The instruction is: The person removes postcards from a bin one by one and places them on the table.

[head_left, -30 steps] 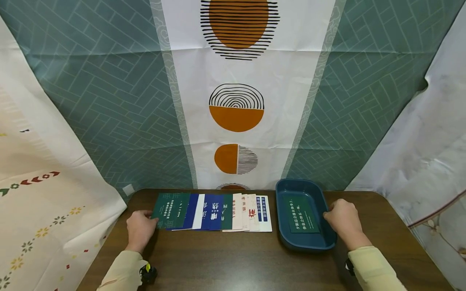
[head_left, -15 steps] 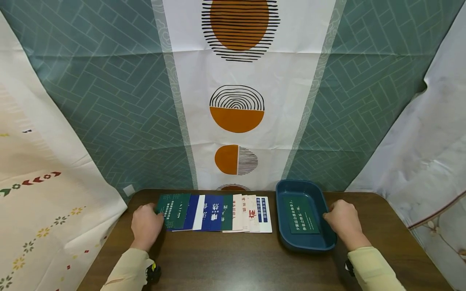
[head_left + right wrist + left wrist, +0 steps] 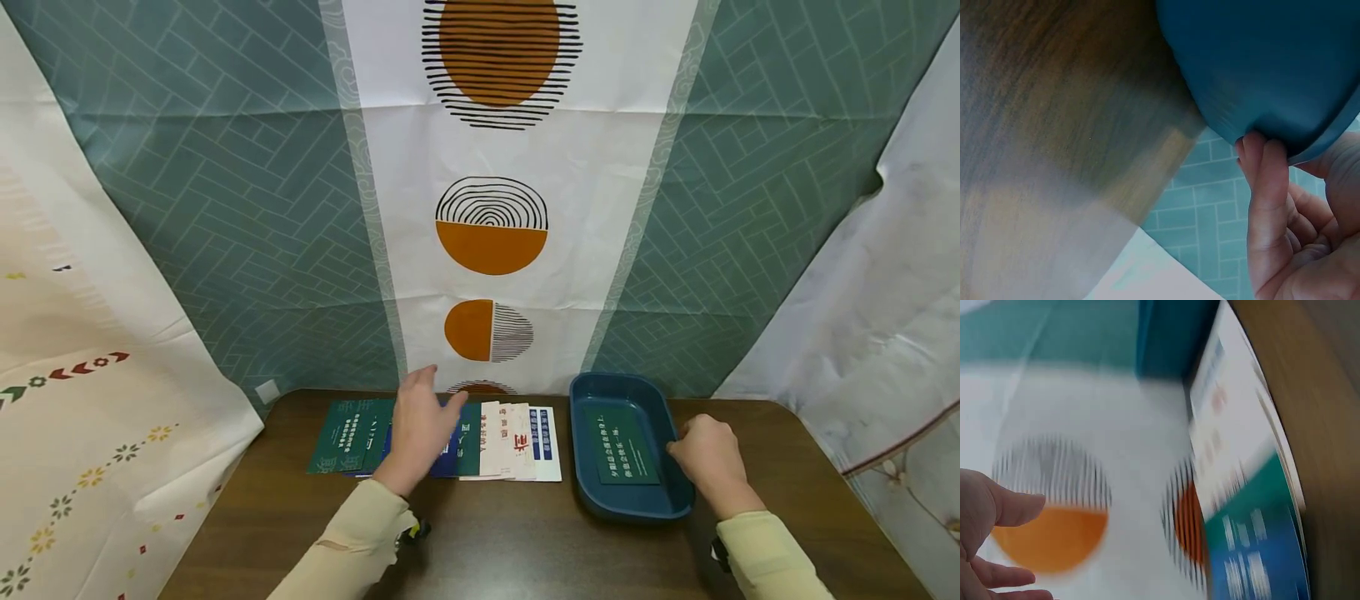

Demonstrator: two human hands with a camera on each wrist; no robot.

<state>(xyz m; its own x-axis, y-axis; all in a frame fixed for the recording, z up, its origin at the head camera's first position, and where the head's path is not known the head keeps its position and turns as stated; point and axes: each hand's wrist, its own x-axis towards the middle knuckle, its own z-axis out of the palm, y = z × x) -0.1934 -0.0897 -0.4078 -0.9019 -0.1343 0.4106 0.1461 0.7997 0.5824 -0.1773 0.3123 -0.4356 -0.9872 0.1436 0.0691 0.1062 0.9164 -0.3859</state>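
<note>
Several printed cards [image 3: 497,442] lie overlapping in a row along the back of the table, green ones [image 3: 348,437] at the left end, blue in the middle, cream and white at the right. My left hand [image 3: 418,425] hovers over the blue cards and hides part of them; its fingers are extended and hold nothing. In the left wrist view, that hand's thumb [image 3: 1019,508] stands apart from the fingers. A blue rectangular tray [image 3: 615,504] sits right of the row with one green card [image 3: 626,454] inside. My right hand [image 3: 708,462] pinches its right rim between thumb and fingers.
The dark wooden table [image 3: 510,542] extends in front of the cards and tray. Right behind it hangs a green and white cloth [image 3: 592,208] with orange circles. Pale cloths hang on the left [image 3: 112,467] and right [image 3: 892,333].
My left hand has let go of the leftmost green card and swept right over the row, its fingers now spread. My right hand stays on the tray's rim, and the tray has not moved.
</note>
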